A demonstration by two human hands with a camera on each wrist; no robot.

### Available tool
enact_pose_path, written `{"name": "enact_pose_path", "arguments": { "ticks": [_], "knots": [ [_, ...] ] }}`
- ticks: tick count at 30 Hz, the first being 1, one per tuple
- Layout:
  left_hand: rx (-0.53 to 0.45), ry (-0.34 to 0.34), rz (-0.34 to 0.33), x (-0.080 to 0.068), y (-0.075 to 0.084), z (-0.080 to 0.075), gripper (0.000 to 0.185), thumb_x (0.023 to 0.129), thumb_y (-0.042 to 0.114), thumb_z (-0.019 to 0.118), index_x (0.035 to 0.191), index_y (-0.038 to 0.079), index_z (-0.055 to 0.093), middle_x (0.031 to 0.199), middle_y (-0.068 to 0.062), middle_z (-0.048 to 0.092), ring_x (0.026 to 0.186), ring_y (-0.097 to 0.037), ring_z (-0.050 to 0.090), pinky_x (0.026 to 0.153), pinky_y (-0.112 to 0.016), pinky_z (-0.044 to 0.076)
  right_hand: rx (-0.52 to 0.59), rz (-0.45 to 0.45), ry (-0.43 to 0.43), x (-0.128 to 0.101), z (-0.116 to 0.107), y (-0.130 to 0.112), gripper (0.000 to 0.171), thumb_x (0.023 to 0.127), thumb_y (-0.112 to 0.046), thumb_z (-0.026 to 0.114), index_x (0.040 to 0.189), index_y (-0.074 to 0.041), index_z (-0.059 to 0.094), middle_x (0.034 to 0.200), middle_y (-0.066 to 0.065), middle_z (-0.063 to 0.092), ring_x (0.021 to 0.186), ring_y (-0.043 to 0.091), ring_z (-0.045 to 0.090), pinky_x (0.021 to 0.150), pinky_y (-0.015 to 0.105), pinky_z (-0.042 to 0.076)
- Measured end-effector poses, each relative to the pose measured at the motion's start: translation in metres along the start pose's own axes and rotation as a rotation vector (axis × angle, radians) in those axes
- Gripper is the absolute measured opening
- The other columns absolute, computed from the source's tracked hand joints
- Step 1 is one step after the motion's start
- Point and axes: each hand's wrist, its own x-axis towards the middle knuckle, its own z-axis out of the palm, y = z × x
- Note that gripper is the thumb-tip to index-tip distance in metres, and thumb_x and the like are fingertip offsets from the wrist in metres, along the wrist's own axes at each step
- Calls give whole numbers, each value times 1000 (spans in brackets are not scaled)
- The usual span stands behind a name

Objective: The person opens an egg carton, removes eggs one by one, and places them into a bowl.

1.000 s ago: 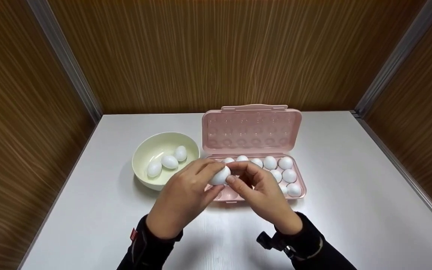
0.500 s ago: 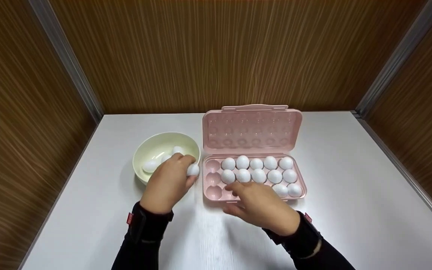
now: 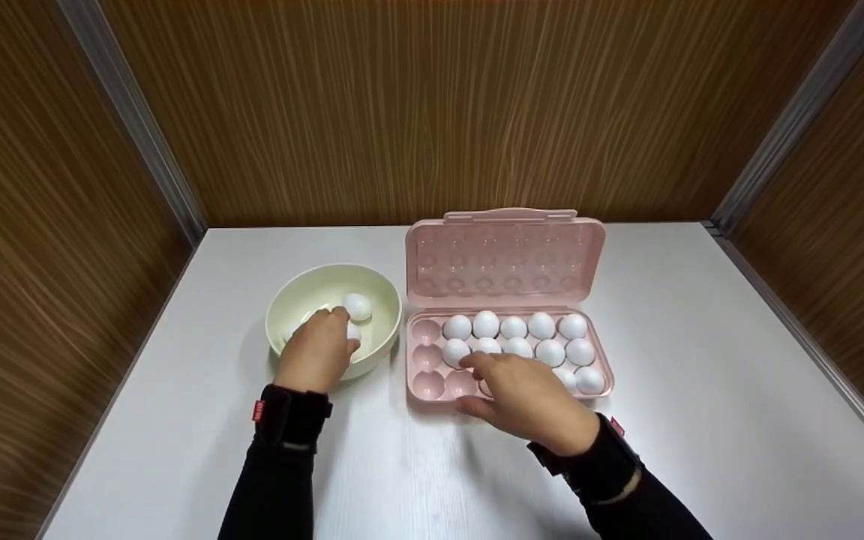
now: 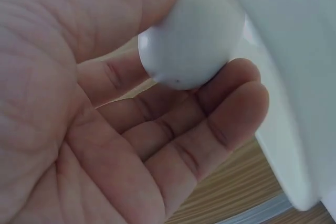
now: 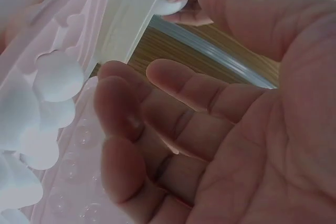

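My left hand reaches into the pale green bowl, pinching a white egg between thumb and fingers. Another egg lies in the bowl, and the hand partly covers more at the left. To the right, a pink egg carton stands with its lid raised and several white eggs in its cups. Over the carton's front row hovers my right hand, its fingers loosely bent and apart, with nothing in them. It hides part of that row.
Bare cups show along the carton's left side. The bowl sits close beside the carton on a white table. Wood-patterned panels stand behind and at both sides.
One second ago both hands held an egg above the carton. My left hand has carried it left and down into the bowl. The right hand has let go and stays over the carton.
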Motion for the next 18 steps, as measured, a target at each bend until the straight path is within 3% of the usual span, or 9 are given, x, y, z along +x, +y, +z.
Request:
{"name": "enact_pose_path", "arguments": {
  "ticks": [5,11,18],
  "knots": [
    [36,-42,-40,7,-7,8,37,97,20,79,118,-7,66,107,-28,74,101,-48,74,88,-59,59,3,32,-21,5,4,12,42,93,-34,80,123,-7,70,100,8,80,88,29,77,71,49,61],
    [112,-21,-45,12,-11,15,44,95,33,80,110,-7,69,98,-30,76,94,-51,74,85,-61,57,44,102,-58,13,7,22,41,95,-33,76,125,-6,70,106,11,81,95,31,78,77,51,62],
    [137,-32,-86,11,-18,20,45,95,44,78,97,-1,73,92,-24,78,93,-47,74,86,-55,51,37,91,14,26,22,23,43,94,-27,78,129,-5,69,110,16,78,97,36,76,79,55,62]
  ]
}}
